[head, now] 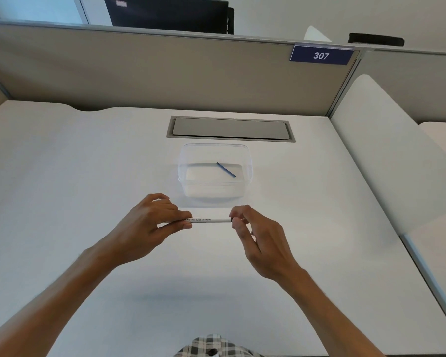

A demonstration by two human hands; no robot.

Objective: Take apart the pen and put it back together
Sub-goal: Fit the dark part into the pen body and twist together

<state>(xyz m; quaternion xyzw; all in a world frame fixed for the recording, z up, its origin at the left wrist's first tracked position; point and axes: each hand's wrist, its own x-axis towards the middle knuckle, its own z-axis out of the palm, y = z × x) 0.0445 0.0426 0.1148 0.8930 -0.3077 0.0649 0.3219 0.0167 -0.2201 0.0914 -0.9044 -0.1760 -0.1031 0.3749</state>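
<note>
**Pen held level for work on its right-hand end**

Pen (pixel 208 220), a white-barrelled dry-wipe marker, is held level above the counter (pixel 62 176), just in front of a clear plastic tub (pixel 249 161). The left end of the barrel is gripped in the curled fingers and thumb of the left hand (pixel 150 222); the dark right end is pinched between thumb and fingertips of the right hand (pixel 252 233). A thin blue rod (pixel 226 170), probably the ink core, lies in the tub, so the pen is judged already partly apart.

Whether the end piece is being taken off or put back cannot be told. Either way, the barrel is best kept still in the left grip while the right grip alone turns or pulls, straight along the barrel's axis. A light pinch is advised, so the small piece is not cocked or dropped.
</note>
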